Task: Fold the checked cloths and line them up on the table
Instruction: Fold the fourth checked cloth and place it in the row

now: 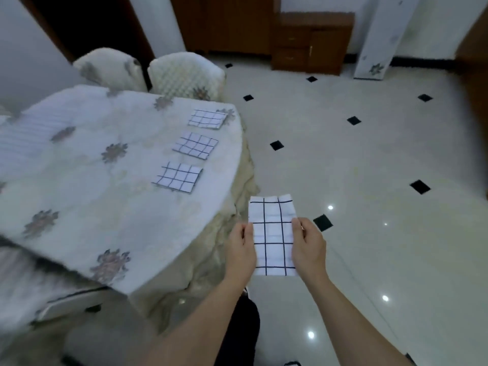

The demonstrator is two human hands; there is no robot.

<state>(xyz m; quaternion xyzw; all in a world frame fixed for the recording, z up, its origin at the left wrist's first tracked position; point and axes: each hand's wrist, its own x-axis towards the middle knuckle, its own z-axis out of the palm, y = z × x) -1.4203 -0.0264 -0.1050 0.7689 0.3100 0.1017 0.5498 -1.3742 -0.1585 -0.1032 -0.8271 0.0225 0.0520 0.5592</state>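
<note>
You have no writing, label, brand or number to read here: the checked cloth (273, 233) you hold shows only dark grid lines, the tablecloth (79, 186) only flower motifs.

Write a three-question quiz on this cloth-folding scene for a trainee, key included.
1. How many folded cloths lie on the table?
2. Where do the left hand and right hand grip the held cloth? A: at its two long sides. B: both at one corner. C: at its far short edge.
3. True or false: the held cloth is over the table.

Key: 1. Three, in a row near the table's edge. 2. A. 3. False: it is held over the tiled floor, beside the table.
</note>
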